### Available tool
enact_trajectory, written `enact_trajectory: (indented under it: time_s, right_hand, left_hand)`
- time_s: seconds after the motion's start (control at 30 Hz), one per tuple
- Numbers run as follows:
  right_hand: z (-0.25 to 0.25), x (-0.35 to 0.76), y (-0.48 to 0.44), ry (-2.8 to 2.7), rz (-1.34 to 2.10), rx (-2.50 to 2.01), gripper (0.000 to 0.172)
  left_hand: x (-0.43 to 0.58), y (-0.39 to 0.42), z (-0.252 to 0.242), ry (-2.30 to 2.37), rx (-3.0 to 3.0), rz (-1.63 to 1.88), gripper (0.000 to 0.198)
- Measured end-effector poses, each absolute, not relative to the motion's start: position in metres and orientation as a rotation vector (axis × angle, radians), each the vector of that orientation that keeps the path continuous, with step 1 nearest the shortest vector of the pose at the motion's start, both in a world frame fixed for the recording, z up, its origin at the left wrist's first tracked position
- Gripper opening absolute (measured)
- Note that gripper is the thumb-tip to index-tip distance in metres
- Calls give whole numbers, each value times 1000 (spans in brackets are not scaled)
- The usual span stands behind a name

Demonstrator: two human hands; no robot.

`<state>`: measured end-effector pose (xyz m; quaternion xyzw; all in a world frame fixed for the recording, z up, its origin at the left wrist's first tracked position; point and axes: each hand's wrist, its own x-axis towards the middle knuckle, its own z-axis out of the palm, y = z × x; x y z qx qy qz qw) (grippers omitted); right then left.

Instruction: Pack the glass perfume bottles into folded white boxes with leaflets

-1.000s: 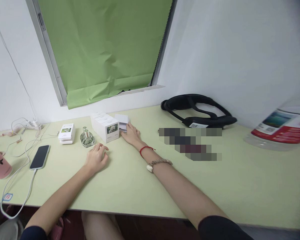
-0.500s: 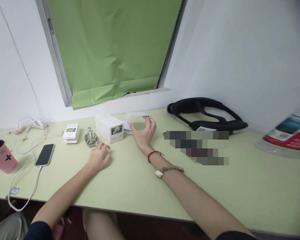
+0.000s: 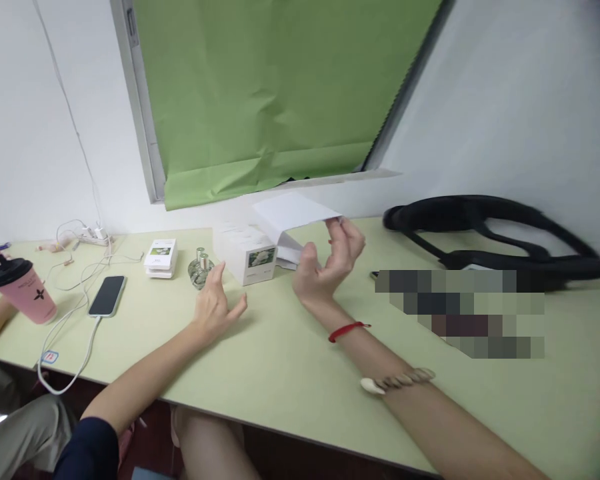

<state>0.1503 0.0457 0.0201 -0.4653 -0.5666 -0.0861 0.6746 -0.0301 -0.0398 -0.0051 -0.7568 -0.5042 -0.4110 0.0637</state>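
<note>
My right hand (image 3: 330,263), with a red string and a beaded bracelet on the wrist, is raised at the edge of a folded white paper (image 3: 300,212); its fingertips touch the paper's right end, and the thumb is apart. My left hand (image 3: 217,307) has its fingers spread and holds nothing, just in front of a small glass bottle (image 3: 198,272). Behind and between the hands stands a row of white boxes (image 3: 257,265) with a flower picture on the front. A small stack of white cards or boxes (image 3: 161,257) lies left of the bottle.
On the left are a phone (image 3: 107,296) on a white cable, a pink cup (image 3: 27,293), a power strip and another person's arm. A black frame-like object (image 3: 460,213) lies at the right, behind a pixelated patch. A green sheet covers the window.
The white paper has been lifted and opened out above the boxes by my right hand. My left hand has spread its fingers. The whole view has shifted, so things appear displaced sideways.
</note>
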Motion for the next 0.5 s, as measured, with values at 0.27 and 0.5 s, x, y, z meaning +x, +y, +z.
enact_trajectory:
  time_s: [0.27,0.5]
  right_hand:
    - [-5,102,-3,-1962,-150,-874,35]
    - [1,102,-15,-1830,-115,-745,34]
  left_hand:
    - [-48,-31,-8,-1632,-2222,-1364,72]
    - [-57,-28,-9,-1767,-2155,-1667,39]
